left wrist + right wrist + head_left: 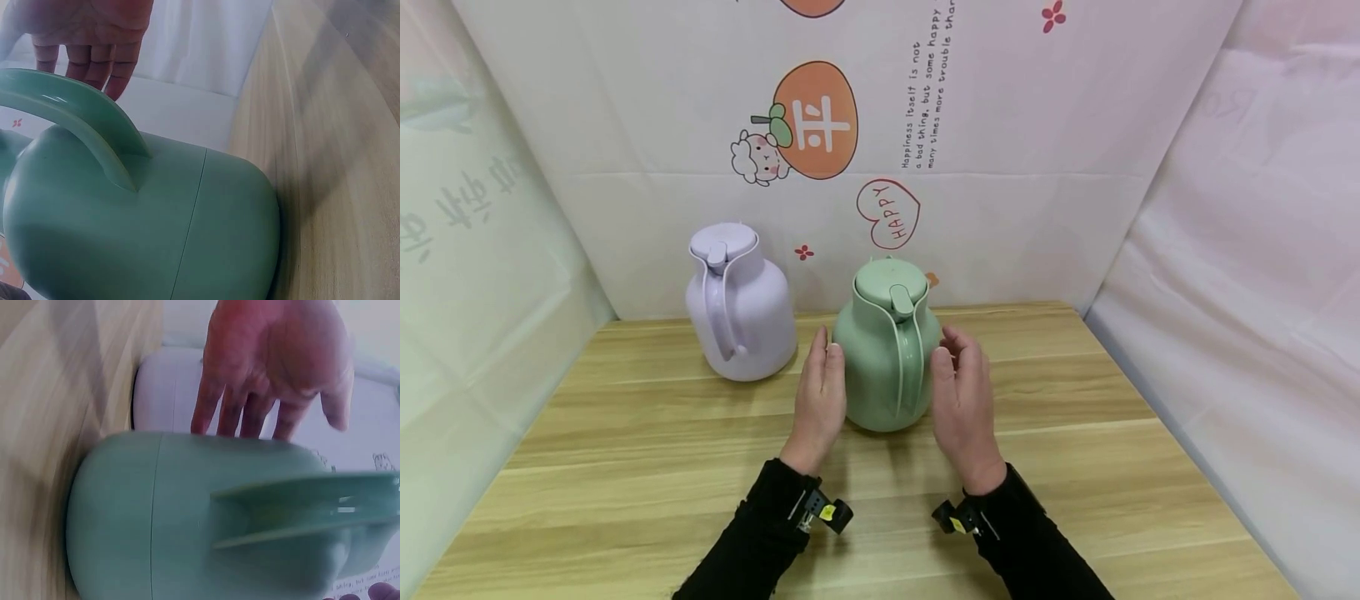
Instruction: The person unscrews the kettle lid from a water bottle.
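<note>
Two hands (822,400) (964,402) flank one green jug (871,367) near one lilac jug (760,312).

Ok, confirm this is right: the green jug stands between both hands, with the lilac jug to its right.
Wrong side: the head view shows the lilac jug to the left of the green jug. The green jug does stand between the left hand and the right hand.

The green jug (867,375) and lilac jug (762,317) are each one solid colour, the table (647,442) streaked tan, sleeves (748,533) black.
</note>
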Demonstrator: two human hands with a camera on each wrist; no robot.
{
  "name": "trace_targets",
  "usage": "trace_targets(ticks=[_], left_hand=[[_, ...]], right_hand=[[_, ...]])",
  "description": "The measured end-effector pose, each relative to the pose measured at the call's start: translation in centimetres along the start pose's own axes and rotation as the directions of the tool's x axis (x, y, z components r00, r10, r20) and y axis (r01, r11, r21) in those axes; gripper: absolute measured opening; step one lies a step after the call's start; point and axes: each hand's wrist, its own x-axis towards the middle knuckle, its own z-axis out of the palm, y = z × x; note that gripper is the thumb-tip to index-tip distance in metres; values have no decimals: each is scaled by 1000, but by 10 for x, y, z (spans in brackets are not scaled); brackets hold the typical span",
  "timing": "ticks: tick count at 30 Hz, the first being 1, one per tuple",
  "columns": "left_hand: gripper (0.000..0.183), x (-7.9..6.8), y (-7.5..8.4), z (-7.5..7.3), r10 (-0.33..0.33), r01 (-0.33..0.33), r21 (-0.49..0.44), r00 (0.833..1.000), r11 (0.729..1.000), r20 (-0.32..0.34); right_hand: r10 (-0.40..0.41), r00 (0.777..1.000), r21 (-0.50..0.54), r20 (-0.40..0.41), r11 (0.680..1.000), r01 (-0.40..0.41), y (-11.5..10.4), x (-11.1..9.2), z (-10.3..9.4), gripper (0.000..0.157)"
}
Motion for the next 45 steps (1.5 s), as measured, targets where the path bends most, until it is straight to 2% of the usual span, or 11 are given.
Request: trace_targets(ticks=[6, 13, 23, 29, 36, 45], left_hand=[[71, 0, 2, -1, 22, -22, -17, 999, 1000, 24], [68, 0, 2, -1, 3, -2, -23, 999, 1000, 32], [66, -1, 3, -1, 21, -21, -23, 999, 1000, 37], [64, -1, 2, -1, 37, -35, -29, 998, 999, 45], [64, 2, -1, 0, 61, -58, -66, 997, 996, 52], [64, 1, -1, 0, 58, -56, -39, 998, 998, 39]], right_hand=[[-2, 999, 15, 32, 1000, 2, -2, -10, 7, 48], [24, 996, 19, 91, 999, -26, -2, -19, 15, 54], [9, 994, -2, 106, 1000, -9, -1, -23, 23, 57], [12, 996, 21, 84, 1000, -14, -3, -21, 26, 49], [-22, 995, 95, 94, 995, 13, -6, -17, 31, 37], [-73, 992, 193, 104, 980, 52, -3, -15, 35, 25]])
